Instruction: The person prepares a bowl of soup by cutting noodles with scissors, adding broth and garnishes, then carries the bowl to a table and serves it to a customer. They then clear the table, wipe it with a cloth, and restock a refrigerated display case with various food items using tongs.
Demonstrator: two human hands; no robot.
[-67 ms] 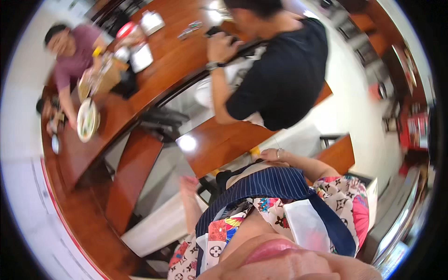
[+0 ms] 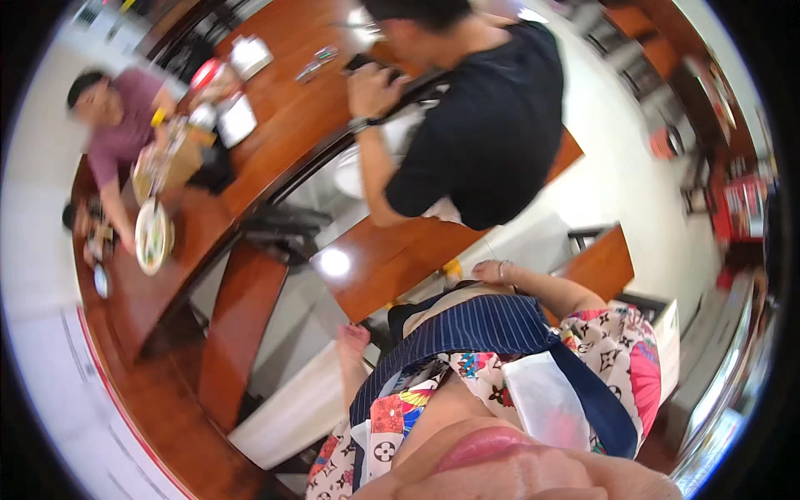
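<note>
Left hand (image 2: 354,336) had shifted rightward, just below centre, right hand (image 2: 490,272) near apron (image 2: 467,325), mid-frame, couldn't tell either's finger state, bowl (image 2: 153,237) sat left.

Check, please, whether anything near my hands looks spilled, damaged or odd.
Nothing clearly stands out. The brown tabletop beyond your left hand shows a bright spot, probably reflected light, and no visible spill; blur hides finer details.

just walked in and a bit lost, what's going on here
The wearer's left hand is beside the striped apron and the right hand near its lower edge; neither visibly holds anything. A person in black holds a small dark object. Another person in purple has a hand by a bowl on the wooden table.
</note>
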